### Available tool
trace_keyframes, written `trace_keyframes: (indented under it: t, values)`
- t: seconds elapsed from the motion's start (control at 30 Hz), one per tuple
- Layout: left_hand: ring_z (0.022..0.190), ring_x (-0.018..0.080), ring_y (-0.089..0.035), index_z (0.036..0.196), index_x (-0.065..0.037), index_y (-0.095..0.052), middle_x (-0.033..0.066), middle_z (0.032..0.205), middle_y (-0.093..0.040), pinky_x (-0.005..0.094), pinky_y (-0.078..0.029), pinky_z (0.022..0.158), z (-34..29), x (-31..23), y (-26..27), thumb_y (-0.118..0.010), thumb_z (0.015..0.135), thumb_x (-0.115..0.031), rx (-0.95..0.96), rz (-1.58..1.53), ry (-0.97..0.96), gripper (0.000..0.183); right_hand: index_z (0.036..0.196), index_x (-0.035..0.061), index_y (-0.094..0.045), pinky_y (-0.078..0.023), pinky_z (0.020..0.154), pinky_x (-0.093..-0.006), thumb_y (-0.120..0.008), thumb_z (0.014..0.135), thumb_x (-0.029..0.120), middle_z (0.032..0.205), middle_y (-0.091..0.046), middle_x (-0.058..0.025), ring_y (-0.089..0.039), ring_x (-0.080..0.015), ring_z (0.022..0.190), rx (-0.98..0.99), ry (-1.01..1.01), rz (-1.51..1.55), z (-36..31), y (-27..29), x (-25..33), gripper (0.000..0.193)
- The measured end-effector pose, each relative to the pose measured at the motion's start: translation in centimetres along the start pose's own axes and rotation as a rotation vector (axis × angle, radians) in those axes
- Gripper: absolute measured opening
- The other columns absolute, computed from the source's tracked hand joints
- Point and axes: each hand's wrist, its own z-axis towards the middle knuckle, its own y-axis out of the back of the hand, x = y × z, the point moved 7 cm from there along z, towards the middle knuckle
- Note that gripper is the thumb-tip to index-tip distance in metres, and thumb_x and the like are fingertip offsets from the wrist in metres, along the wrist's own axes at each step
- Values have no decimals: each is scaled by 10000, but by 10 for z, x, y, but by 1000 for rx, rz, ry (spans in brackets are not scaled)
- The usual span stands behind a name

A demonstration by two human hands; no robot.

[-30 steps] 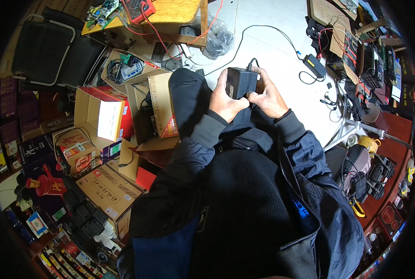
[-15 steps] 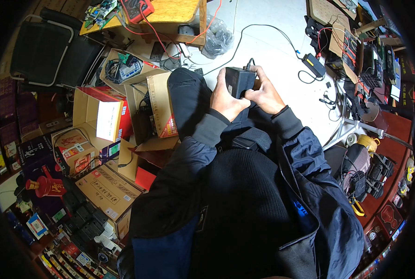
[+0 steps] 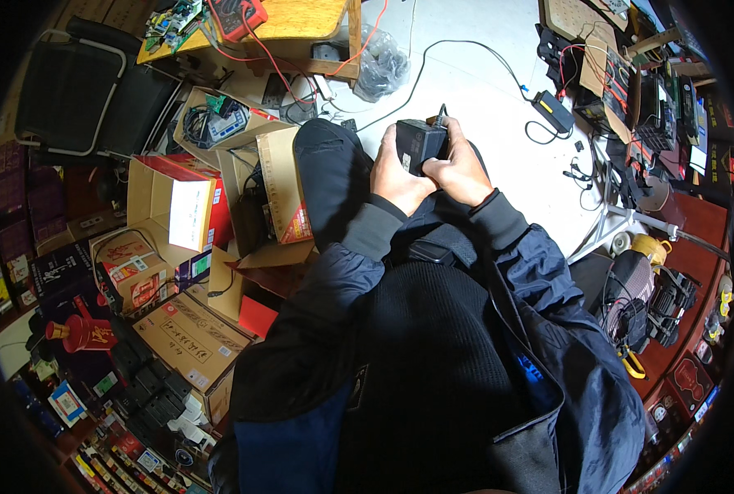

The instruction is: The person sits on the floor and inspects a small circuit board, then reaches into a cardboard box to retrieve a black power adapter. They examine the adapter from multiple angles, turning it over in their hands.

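Note:
A black power adapter [image 3: 419, 142], box-shaped with a small pale label, is held between both hands above my lap. My left hand [image 3: 394, 178] grips its left side, thumb toward the near end. My right hand [image 3: 464, 170] wraps its right side, with the thumb pressed on the near corner. From the adapter's far right end a black cord [image 3: 443, 112] comes out, close to my right fingers. The underside of the adapter and most fingertips are hidden.
Open cardboard boxes [image 3: 283, 185] stand left of my leg. A wooden table [image 3: 305, 20] holds a red multimeter [image 3: 239, 18] and circuit boards. Another black adapter [image 3: 554, 113] lies with its cable on the white floor. Shelves and a metal stand [image 3: 622, 216] are on the right.
My right hand has shifted a little left and closer to my left hand. The adapter has turned slightly in my grip, and its pale label shows more.

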Motion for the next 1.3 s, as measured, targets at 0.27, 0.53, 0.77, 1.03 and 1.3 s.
trace_keyframes:
  t: [0.27,0.53,0.77,1.03,1.3]
  values:
    - [1177,281,-655,1485,47,-415,200,1272,-652,385,-537,1019,3,7,-2,-915,643,-147,-36,4,-15,999,1506,-41,-398,-546,880,-333,-667,802,23,1126,-688,-214,-691,-258,1003,17,-14,33,-2,-1,4,756]
    - [1013,199,-696,1384,38,-454,123,1168,-659,332,-600,873,20,25,4,-678,735,119,51,-777,144,691,1613,-45,-315,-514,1015,-320,-700,900,40,1266,-690,-199,-665,-208,1101,254,-85,274,-7,-10,-3,815]
    - [1006,198,-679,1431,22,-437,101,1158,-635,340,-585,879,20,28,3,-663,733,108,36,-747,144,739,1618,-97,-283,-565,938,-339,-716,841,101,1293,-668,-283,-700,-261,1063,274,-72,174,-5,-14,-6,911]
    - [1024,206,-680,1434,21,-447,109,1177,-636,337,-583,886,20,26,2,-662,733,98,72,-778,147,738,1620,-111,-273,-552,966,-328,-711,857,83,1266,-689,-278,-706,-255,1059,256,-83,235,-3,-11,-13,901]
    - [1029,199,-682,1408,18,-476,113,1201,-646,330,-590,871,21,27,2,-697,725,82,41,-670,107,721,1621,-141,-210,-544,979,-316,-679,888,79,1328,-647,-279,-679,-256,1140,262,-20,323,-3,-17,-27,897]
